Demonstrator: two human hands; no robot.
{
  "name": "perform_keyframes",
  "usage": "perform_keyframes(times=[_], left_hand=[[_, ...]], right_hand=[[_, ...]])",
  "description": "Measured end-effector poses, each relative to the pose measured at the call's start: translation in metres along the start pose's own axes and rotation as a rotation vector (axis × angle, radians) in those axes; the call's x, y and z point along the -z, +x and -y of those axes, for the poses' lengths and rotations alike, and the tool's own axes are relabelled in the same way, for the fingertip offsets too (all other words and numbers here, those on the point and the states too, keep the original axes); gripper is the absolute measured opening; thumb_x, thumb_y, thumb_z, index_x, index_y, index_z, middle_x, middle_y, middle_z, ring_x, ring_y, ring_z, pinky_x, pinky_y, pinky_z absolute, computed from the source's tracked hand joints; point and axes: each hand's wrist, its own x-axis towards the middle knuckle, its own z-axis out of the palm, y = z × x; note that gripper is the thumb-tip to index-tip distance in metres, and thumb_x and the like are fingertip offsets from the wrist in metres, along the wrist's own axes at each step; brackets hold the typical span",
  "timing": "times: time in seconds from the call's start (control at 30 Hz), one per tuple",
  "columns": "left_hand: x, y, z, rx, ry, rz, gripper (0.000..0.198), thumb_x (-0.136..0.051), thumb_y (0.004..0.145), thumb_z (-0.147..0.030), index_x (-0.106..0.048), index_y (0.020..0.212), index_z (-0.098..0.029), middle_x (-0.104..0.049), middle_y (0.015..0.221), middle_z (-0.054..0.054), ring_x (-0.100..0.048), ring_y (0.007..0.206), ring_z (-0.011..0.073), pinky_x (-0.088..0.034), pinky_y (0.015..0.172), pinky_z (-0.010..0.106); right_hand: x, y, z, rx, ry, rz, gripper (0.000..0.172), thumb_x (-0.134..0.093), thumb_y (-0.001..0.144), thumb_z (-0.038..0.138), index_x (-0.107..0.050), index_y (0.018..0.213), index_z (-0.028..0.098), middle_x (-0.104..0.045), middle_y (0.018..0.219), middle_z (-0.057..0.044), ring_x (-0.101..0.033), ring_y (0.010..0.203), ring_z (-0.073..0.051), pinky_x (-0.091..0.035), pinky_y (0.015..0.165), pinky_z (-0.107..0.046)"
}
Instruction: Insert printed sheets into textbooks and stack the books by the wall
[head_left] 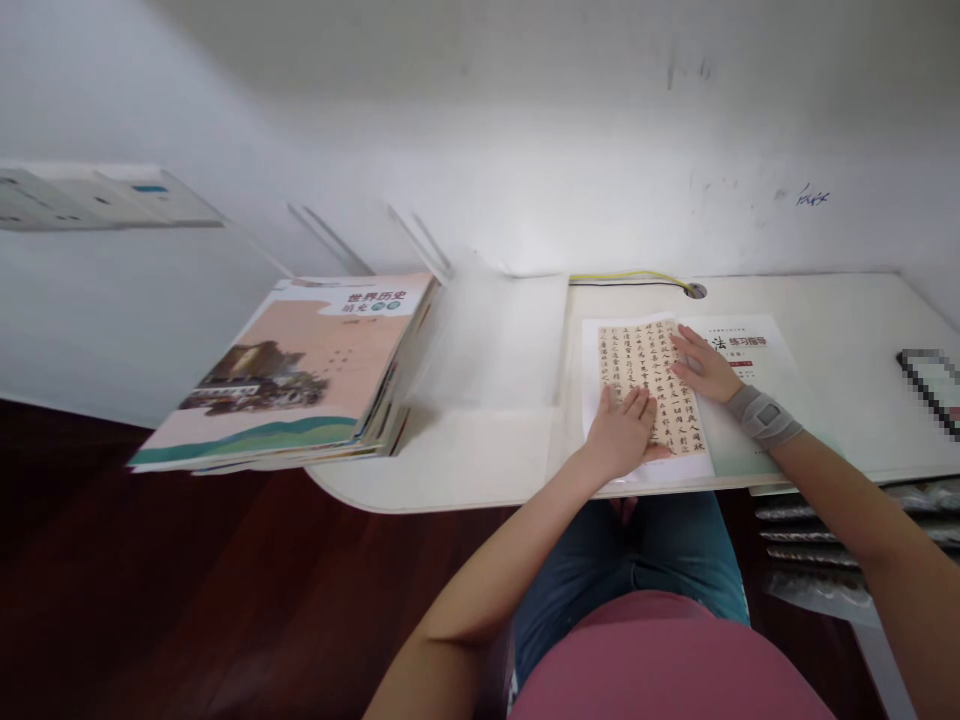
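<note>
A calligraphy practice book (pixel 761 385) lies on the white desk, its pale green printed face to the right. Left of that is a panel (pixel 634 345) with columns of black characters on tan paper. My left hand (pixel 621 432) rests flat on the lower part of this panel, fingers spread. Near the panel's upper right edge, my right hand (pixel 705 362) lies with its fingers stretched over the paper, a grey band (pixel 763 415) around the wrist. A clear plastic sheet (pixel 495 340) spreads over the desk left of the book.
A stack of books (pixel 292 370) with a world history cover on top overhangs the desk's left end. A yellow cable (pixel 622 275) runs to a hole at the back. A blurred-out phone-like object (pixel 934 390) is at right. The desk's front edge (pixel 435 505) is rounded at left.
</note>
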Motion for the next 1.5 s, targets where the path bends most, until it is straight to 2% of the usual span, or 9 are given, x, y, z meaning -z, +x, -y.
perform_keyframes(times=[0.17, 0.33, 0.57, 0.67, 0.87, 1.0, 1.13, 1.37, 1.5], left_hand=[[-0.002, 0.007, 0.004, 0.033, -0.002, -0.002, 0.068, -0.033, 0.091, -0.057, -0.032, 0.143, -0.014, -0.032, 0.149, 0.017, -0.023, 0.14, 0.0305, -0.013, 0.11, 0.06], [-0.002, 0.015, 0.008, 0.013, -0.022, 0.025, 0.069, -0.031, 0.09, -0.059, -0.029, 0.145, -0.017, -0.028, 0.151, 0.014, -0.021, 0.141, 0.0298, -0.016, 0.11, 0.057], [-0.009, 0.007, -0.02, -0.043, -0.024, 0.012, 0.07, -0.029, 0.091, -0.059, -0.027, 0.146, -0.015, -0.025, 0.152, 0.013, -0.02, 0.141, 0.0277, -0.021, 0.11, 0.056], [-0.011, 0.009, -0.024, -0.039, -0.01, -0.006, 0.069, -0.03, 0.091, -0.058, -0.027, 0.146, -0.017, -0.027, 0.152, 0.013, -0.02, 0.141, 0.0288, -0.021, 0.109, 0.057], [-0.007, 0.008, -0.004, 0.015, 0.026, -0.036, 0.066, -0.035, 0.091, -0.056, -0.03, 0.145, -0.018, -0.028, 0.151, 0.014, -0.02, 0.141, 0.0319, -0.024, 0.107, 0.059], [-0.007, 0.009, -0.011, -0.025, 0.011, -0.038, 0.074, -0.03, 0.089, -0.062, -0.026, 0.146, -0.014, -0.025, 0.152, 0.016, -0.018, 0.141, 0.0305, -0.017, 0.109, 0.06], [-0.009, 0.009, -0.021, -0.061, -0.011, 0.0, 0.076, -0.021, 0.09, -0.063, -0.029, 0.144, -0.01, -0.025, 0.151, 0.019, -0.021, 0.141, 0.0293, -0.014, 0.109, 0.061], [-0.006, 0.007, -0.009, -0.03, -0.008, -0.002, 0.078, -0.029, 0.086, -0.068, -0.031, 0.144, -0.015, -0.026, 0.151, 0.015, -0.018, 0.141, 0.0323, -0.014, 0.109, 0.062], [-0.007, 0.006, -0.006, -0.031, 0.005, 0.01, 0.079, -0.028, 0.087, -0.067, -0.03, 0.144, -0.011, -0.025, 0.151, 0.017, -0.019, 0.141, 0.0322, -0.015, 0.109, 0.062]], right_hand=[[0.0, 0.001, 0.001, -0.017, 0.01, 0.011, 0.061, -0.045, 0.085, 0.059, -0.051, 0.133, 0.022, -0.042, 0.144, -0.008, -0.035, 0.135, -0.027, -0.029, 0.112, -0.048], [0.001, -0.002, -0.002, -0.079, -0.018, -0.039, 0.062, -0.042, 0.085, 0.06, -0.051, 0.132, 0.021, -0.044, 0.143, -0.009, -0.038, 0.133, -0.028, -0.032, 0.111, -0.048], [0.029, -0.038, -0.02, 0.012, -0.083, 0.032, 0.062, -0.045, 0.086, 0.056, -0.045, 0.138, 0.023, -0.04, 0.146, -0.007, -0.04, 0.132, -0.028, -0.034, 0.11, -0.048], [0.034, -0.04, -0.024, 0.005, -0.114, 0.041, 0.061, -0.045, 0.086, 0.056, -0.045, 0.138, 0.023, -0.04, 0.146, -0.007, -0.039, 0.132, -0.028, -0.033, 0.11, -0.049], [0.021, -0.022, -0.022, 0.023, -0.162, 0.041, 0.06, -0.045, 0.086, 0.056, -0.051, 0.133, 0.02, -0.041, 0.145, -0.011, -0.038, 0.132, -0.03, -0.033, 0.108, -0.052], [0.013, -0.02, -0.022, 0.054, -0.178, 0.057, 0.059, -0.046, 0.085, 0.055, -0.051, 0.133, 0.02, -0.041, 0.145, -0.011, -0.036, 0.134, -0.03, -0.032, 0.108, -0.053], [0.011, -0.021, -0.022, 0.064, -0.172, 0.088, 0.057, -0.048, 0.085, 0.055, -0.05, 0.133, 0.024, -0.044, 0.143, -0.008, -0.034, 0.135, -0.029, -0.031, 0.108, -0.053], [0.013, -0.019, -0.02, 0.041, -0.216, 0.07, 0.067, -0.037, 0.087, 0.061, -0.047, 0.135, 0.015, -0.04, 0.145, -0.015, -0.036, 0.134, -0.028, -0.031, 0.109, -0.048], [0.015, -0.02, -0.015, 0.037, -0.286, 0.127, 0.068, -0.034, 0.088, 0.061, -0.043, 0.138, 0.017, -0.036, 0.147, -0.014, -0.033, 0.136, -0.027, -0.028, 0.11, -0.048]])
